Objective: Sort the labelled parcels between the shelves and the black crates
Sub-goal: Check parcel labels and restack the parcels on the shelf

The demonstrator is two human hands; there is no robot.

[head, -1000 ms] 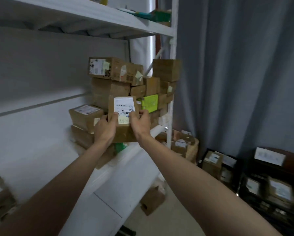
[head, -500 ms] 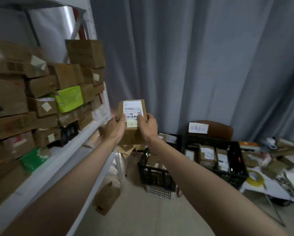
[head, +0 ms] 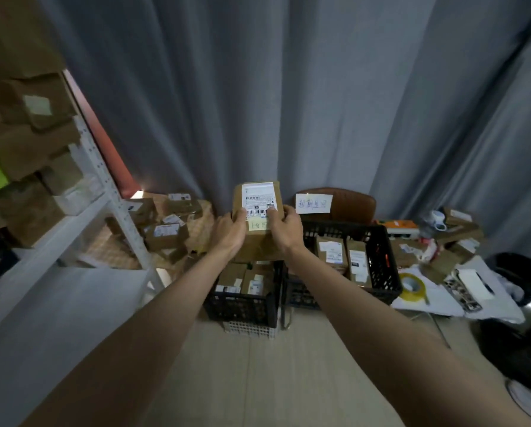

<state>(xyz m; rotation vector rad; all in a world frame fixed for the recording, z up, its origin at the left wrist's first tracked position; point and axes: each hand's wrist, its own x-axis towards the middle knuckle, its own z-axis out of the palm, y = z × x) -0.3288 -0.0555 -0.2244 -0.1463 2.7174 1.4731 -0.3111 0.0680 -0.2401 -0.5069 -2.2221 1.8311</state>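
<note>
A brown cardboard parcel [head: 255,241] with a white barcode label and a small yellow note is held up at arm's length. My left hand [head: 229,234] grips its left side and my right hand [head: 284,228] grips its right side, thumbs on the front. Below it on the floor stand two black crates: the left crate [head: 242,306] and the right crate [head: 384,260], both holding labelled parcels. The white shelf [head: 73,223] at the left carries stacked brown parcels [head: 27,149].
A grey curtain fills the back. A brown chair [head: 350,203] with a handwritten paper sign stands behind the right crate. Loose parcels [head: 165,232] lie by the shelf post. A low table [head: 436,291] at the right holds yellow tape, parcels and papers. Light floor lies in front.
The view has swung right from the shelf towards the crates. Both hands have carried the parcel away from the shelf stack, and it now hangs over the crates.
</note>
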